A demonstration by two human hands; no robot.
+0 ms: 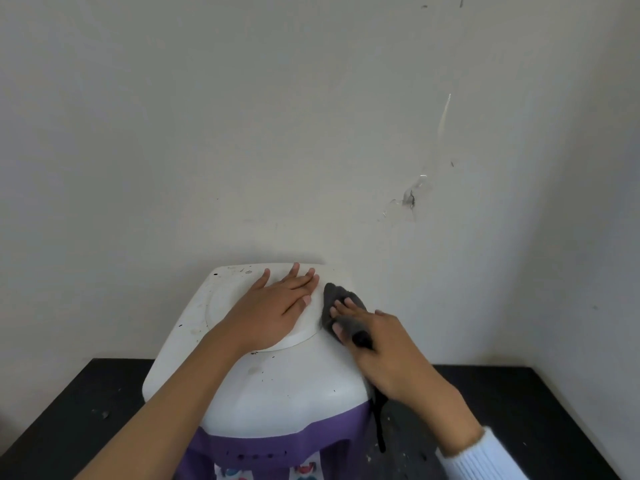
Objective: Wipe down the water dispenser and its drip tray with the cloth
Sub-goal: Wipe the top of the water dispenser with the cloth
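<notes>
Scuffed wall [242, 116], black table [502, 393] under dispenser [294, 386]

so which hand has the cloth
The right hand, gripping the dark grey cloth against the white dispenser top; the left hand just lies flat and bare beside it.

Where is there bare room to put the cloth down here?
Bare black table left of the dispenser, and more right of it. The dispenser's front top is free too. Its back is crowded: left hand flat on the lid, right hand gripping the cloth beside it.
</notes>
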